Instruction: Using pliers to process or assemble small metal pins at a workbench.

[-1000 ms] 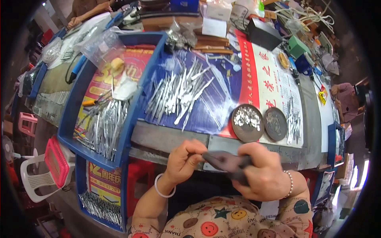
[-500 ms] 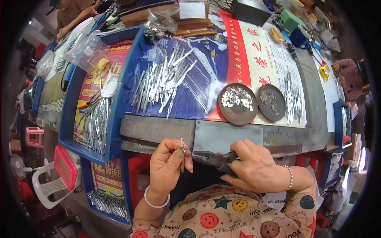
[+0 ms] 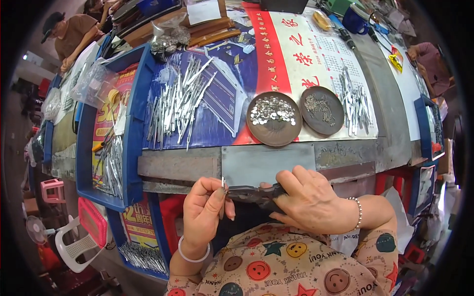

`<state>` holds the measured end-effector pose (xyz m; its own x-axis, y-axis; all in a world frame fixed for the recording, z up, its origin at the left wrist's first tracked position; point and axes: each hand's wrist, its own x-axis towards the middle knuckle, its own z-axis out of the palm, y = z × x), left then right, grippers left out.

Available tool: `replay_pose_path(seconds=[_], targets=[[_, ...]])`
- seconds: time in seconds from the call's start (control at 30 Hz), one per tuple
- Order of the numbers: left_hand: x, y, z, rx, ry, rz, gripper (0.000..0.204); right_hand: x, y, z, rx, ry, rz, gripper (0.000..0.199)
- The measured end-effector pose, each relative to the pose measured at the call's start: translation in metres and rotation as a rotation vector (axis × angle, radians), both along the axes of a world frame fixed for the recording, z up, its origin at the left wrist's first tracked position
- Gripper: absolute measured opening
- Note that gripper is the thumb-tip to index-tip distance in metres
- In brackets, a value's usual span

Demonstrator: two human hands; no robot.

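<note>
My left hand (image 3: pixel 203 212) pinches a thin, shiny metal strip (image 3: pixel 223 182) upright between thumb and fingers, in front of the bench edge. In my right hand (image 3: pixel 313 200) is a pair of dark pliers (image 3: pixel 249 191), its handles wrapped by the fingers. The plier jaws reach left to the strip at my left fingertips; whether they grip it cannot be made out. Beyond the hands stand a brown plate of silver discs (image 3: pixel 272 137) and a second brown plate (image 3: pixel 316 126) with small metal bits.
Metal strips lie in a large pile (image 3: pixel 180 98) and a smaller pile (image 3: pixel 354 108). A blue tray (image 3: pixel 134 123) holds more strips at left, above a lower blue tray (image 3: pixel 161 234). Co-workers sit at far left (image 3: pixel 74 39) and far right (image 3: pixel 429 59). A grey metal plate (image 3: pixel 269 160) covers the bench edge.
The pliers have moved left, and their jaws now meet the strip at my left fingertips. The view has shifted, so the bench items appear further left.
</note>
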<state>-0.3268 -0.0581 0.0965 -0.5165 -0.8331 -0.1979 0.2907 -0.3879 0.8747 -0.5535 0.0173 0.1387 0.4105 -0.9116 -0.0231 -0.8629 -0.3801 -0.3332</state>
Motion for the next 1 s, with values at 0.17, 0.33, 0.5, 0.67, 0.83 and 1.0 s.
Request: replay_pose_path(seconds=[0.17, 0.33, 0.5, 0.67, 0.83, 1.0], targets=[[-0.003, -0.002, -0.001, 0.021, -0.019, 0.005, 0.011, -0.002, -0.002, -0.002, -0.017, 0.032, -0.003, 0.047], [-0.003, -0.006, -0.003, 0.058, -0.019, 0.005, 0.012, -0.002, -0.007, -0.006, -0.022, 0.044, 0.0, 0.048], [0.0, -0.009, -0.005, 0.116, -0.015, 0.025, 0.012, 0.004, -0.012, -0.012, -0.165, 0.046, -0.021, 0.01], [0.003, -0.01, -0.011, 0.099, -0.014, 0.046, 0.013, 0.006, -0.015, -0.012, -0.151, 0.061, -0.007, 0.009], [0.003, -0.012, -0.009, 0.108, -0.058, 0.026, 0.011, 0.009, -0.016, -0.011, -0.163, 0.102, -0.004, 0.008], [0.005, -0.009, -0.01, 0.033, -0.119, 0.023, 0.01, 0.012, -0.015, -0.006, 0.066, 0.003, 0.003, 0.015]])
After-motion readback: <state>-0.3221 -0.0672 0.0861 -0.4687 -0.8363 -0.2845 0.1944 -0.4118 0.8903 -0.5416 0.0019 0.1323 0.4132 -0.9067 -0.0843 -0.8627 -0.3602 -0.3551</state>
